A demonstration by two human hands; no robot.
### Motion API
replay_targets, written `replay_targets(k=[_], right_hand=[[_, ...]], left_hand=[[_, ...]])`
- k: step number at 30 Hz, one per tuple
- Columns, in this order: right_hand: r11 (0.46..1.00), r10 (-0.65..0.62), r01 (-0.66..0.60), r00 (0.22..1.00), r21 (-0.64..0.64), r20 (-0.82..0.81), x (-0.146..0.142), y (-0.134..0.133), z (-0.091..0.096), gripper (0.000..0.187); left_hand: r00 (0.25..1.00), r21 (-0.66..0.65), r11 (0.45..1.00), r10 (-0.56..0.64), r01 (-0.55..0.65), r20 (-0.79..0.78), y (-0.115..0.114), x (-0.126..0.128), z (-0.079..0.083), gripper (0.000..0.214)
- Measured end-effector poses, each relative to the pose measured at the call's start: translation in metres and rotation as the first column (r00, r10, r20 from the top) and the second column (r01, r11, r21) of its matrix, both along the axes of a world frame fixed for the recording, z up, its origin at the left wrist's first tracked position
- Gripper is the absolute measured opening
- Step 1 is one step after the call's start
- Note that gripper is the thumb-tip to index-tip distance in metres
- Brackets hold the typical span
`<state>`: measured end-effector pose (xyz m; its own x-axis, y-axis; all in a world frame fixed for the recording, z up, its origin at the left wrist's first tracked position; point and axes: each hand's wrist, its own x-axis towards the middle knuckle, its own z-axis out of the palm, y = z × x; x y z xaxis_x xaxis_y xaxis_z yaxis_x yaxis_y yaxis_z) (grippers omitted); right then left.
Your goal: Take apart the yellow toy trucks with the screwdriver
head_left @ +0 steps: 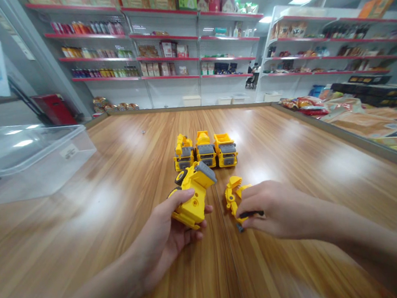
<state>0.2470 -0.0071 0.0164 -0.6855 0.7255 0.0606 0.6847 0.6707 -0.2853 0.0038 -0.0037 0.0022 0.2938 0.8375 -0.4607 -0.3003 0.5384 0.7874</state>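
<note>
From the near left, my left hand (166,225) clamps a tilted yellow toy truck (196,192) above the table (141,150), thumb over, fingers under. My right hand (275,207) bends palm-down over a yellow bucketed toy (230,199) at right; whether its curled fingers pinch it, I can't tell.

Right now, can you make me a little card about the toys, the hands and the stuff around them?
Left hand: holds a tilted yellow toy vehicle
Right hand: fingers on a yellow scoop piece
Toy row: three yellow trucks, side by side
Surface: wood-grain table
On the left: see-through plastic bin
Behind: red-edged shelves
</note>
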Motion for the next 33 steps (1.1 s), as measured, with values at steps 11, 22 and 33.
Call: replay_targets(k=[11,22,33], right_hand=[[0.996,0.057,-0.067,0.987,0.060,0.154,-0.008,-0.001,-0.011,0.010],[0.943,-0.312,0.323,0.942,0.077,-0.123,0.032,0.027,0.013,0.016],[0.931,-0.356,0.362,0.930,0.051,-0.090,0.038,0.031,-0.001,0.024]], left_hand=[[0.945,0.189,0.977,-0.028,0.094,-0.325,0.000,0.004,0.005,0.039],[0.753,0.251,0.951,0.031,0.179,-0.657,0.019,-0.014,0.008,0.027],[0.578,0.444,0.839,0.202,0.315,-0.791,0.022,-0.025,0.004,0.022]])
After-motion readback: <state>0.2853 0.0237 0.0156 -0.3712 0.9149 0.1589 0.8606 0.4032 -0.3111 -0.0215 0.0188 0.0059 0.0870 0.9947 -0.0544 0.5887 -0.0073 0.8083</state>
